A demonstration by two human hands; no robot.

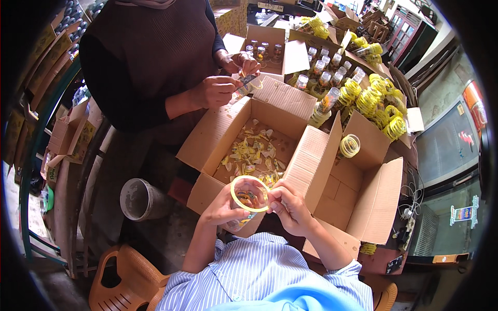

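Two hands hold one clear cup [238,224] with a yellow rim [233,193], in the air above the near edge of the open scrap carton [285,124]. The fingers of the left hand [219,210] are closed around the side of the cup, and the thumb and forefinger of the right hand [290,207] pinch the right part of the rim. What could go wrong, in my judgement, begins with pressure: the wall looks thin, so a too strong squeeze from the left fingers could bend it, and a sideways pull by the right fingers could crack the rim or turn the cup out of the grip. If it slips, it could fall among the yellow scraps [249,153] inside that near edge. By the carton's far right corner, a leaning stack of cups [326,103] could also tip, if somebody bumps the reddish desk [374,264]. About writing: the cup seems to carry a coloured print, but it is too small for reading. A bluish sticker [464,213] with pale lettering is on the glass cabinet [441,135], beyond the desk's right edge; a pale plate [271,7] with characters shows far behind, and near it are yellowish printed boxes [228,22], their words not clear to me.
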